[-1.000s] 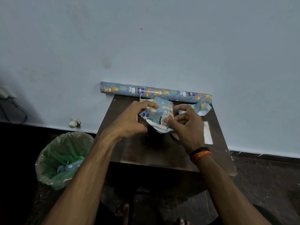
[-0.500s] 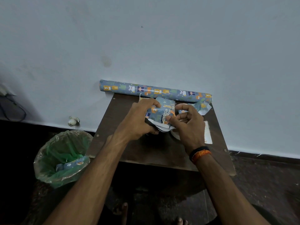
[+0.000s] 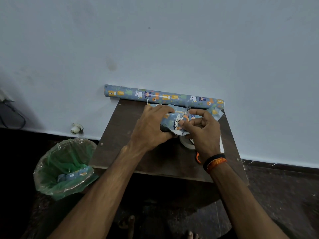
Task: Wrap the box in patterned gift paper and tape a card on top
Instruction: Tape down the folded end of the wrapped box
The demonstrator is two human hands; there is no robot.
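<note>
Box [image 3: 174, 120], half wrapped in paper [image 3: 180, 116], held above table [image 3: 134, 161] between both hands. Left hand [image 3: 151, 126] clamped round one end; right hand [image 3: 202, 130] pinching loose fold. Probably light, rigid; paper thin, tear-prone. Best held by box edges beneath left grip.

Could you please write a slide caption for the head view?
Both hands, left hand and right hand, fold patterned gift paper around the box on a small table.

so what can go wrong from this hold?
Both hands, left hand and right hand, pinch the loose gift paper around the box, so no hand is free for the tape roll; letting go may spring the fold open. The white flap at the bottom edge could also crease or tear.
</note>
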